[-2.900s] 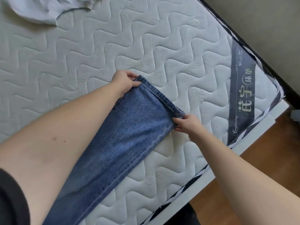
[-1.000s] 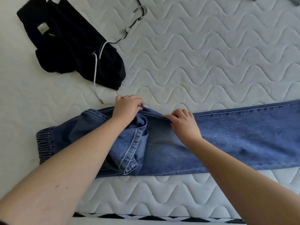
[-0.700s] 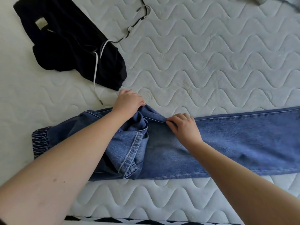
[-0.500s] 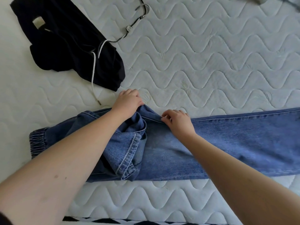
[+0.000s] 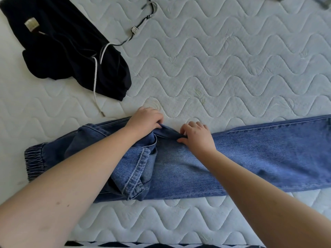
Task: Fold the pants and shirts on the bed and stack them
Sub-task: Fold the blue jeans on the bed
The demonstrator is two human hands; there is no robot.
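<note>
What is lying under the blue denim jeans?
The blue denim jeans lie directly on the white quilted mattress, which shows all around them. Whether anything else lies beneath them cannot be seen; the denim covers it.

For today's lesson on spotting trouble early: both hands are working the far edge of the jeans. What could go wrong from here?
1. The left hand and right hand pinch only a small fold of the jeans; it may slip and spring open.
2. The bunched denim under the left forearm could get folded in as a lump.
3. The black garment's white drawstring lies close by and might snag.
</note>
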